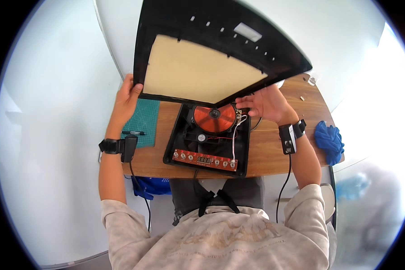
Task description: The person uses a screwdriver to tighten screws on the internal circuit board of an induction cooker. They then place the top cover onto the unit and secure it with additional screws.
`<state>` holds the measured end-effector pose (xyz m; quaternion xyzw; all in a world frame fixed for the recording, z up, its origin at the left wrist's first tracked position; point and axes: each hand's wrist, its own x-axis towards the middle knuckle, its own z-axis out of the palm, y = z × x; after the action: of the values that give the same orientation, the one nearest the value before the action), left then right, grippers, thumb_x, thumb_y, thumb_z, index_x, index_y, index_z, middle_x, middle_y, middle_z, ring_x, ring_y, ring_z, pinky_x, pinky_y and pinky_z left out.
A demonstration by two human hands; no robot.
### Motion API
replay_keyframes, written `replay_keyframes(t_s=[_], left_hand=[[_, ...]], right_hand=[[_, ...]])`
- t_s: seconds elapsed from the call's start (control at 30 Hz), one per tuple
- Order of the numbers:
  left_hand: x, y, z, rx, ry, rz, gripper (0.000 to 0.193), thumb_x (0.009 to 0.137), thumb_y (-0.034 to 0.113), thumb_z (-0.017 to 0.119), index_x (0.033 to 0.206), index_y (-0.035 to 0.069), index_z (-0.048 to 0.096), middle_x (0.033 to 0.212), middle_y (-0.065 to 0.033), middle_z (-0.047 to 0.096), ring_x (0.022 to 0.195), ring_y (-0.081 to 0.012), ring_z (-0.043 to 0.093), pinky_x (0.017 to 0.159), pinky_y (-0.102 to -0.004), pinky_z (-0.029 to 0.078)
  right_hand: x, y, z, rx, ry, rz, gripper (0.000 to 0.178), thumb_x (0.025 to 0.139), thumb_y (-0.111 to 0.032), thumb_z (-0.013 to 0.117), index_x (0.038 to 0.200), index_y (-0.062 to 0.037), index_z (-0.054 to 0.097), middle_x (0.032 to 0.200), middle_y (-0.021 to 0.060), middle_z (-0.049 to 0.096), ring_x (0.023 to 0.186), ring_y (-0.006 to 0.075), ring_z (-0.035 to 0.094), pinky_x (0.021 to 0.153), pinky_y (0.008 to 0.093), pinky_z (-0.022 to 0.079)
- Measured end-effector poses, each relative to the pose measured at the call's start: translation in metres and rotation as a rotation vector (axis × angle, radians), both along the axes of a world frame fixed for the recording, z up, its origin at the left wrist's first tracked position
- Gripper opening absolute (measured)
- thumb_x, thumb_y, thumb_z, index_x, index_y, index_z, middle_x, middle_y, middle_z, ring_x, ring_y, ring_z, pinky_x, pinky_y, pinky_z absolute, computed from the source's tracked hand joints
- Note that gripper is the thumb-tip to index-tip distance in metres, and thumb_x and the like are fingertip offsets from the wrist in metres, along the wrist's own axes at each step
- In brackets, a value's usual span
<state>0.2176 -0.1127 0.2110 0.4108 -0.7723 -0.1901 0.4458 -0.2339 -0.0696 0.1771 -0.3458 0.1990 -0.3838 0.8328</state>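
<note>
My left hand [127, 100] grips the left edge of a black induction cooker top cover [159, 20], thumb on the underside. The cover is raised and tilted, showing a cream insulating sheet [200, 67] on its underside. Close to the cover's lower right edge is my right hand [267, 104], fingers stretched out and apart; I cannot tell whether it bears any weight. Below lies the cooker's black base [177, 130], holding a copper coil [225, 118], a red button board [184, 156] with a display, and a white cable [234, 141].
The base sits on a wooden table [270, 157]. At left are a green cutting mat [148, 121] and a pen [135, 132]. A blue cloth [328, 139] lies at the right edge, and a small clear container [312, 79] stands at the far right. Cables hang from both wrist devices.
</note>
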Motion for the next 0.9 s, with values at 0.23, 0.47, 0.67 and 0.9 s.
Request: replay_keyframes(t_s=[0.23,0.47,0.67,0.9], left_hand=[[-0.008,-0.026,-0.024,-0.179,-0.051,-0.188,0.025,0.107,0.011,0.056,0.131,0.005,0.062,0.109,-0.0077,0.069,0.098,-0.0167,0.06,0.094,-0.0335,0.05],[-0.036,0.008,-0.008,-0.165,-0.179,-0.174,0.041,0.093,0.004,0.068,0.133,0.006,0.062,0.142,-0.0138,0.065,0.147,-0.0338,0.049,0.12,-0.041,0.04],[-0.045,0.005,-0.002,-0.073,-0.257,-0.164,0.045,0.092,0.004,0.07,0.136,0.008,0.062,0.15,-0.0151,0.059,0.148,-0.0334,0.047,0.12,-0.0404,0.04],[-0.049,-0.002,-0.009,-0.067,-0.177,0.001,0.044,0.097,0.008,0.069,0.14,0.011,0.062,0.144,-0.0167,0.061,0.132,-0.0234,0.059,0.107,-0.034,0.051]], right_hand=[[-0.005,0.044,-0.005,-0.092,0.111,-0.151,0.052,0.109,-0.034,0.05,0.147,0.0011,0.049,0.134,0.0167,0.061,0.122,0.0272,0.065,0.09,0.0359,0.062],[0.006,0.08,-0.004,-0.036,0.312,-0.373,0.068,0.108,-0.022,0.06,0.163,-0.0004,0.025,0.133,0.0087,0.063,0.115,0.015,0.063,0.097,0.0316,0.056],[-0.006,0.092,-0.035,0.034,0.324,-0.213,0.067,0.108,-0.019,0.061,0.162,0.0022,0.028,0.131,0.0072,0.066,0.109,0.0111,0.067,0.093,0.0267,0.059],[-0.012,0.09,-0.047,-0.05,0.292,-0.148,0.061,0.108,-0.021,0.06,0.159,0.0017,0.034,0.126,0.0068,0.07,0.104,0.0115,0.071,0.087,0.0298,0.063]])
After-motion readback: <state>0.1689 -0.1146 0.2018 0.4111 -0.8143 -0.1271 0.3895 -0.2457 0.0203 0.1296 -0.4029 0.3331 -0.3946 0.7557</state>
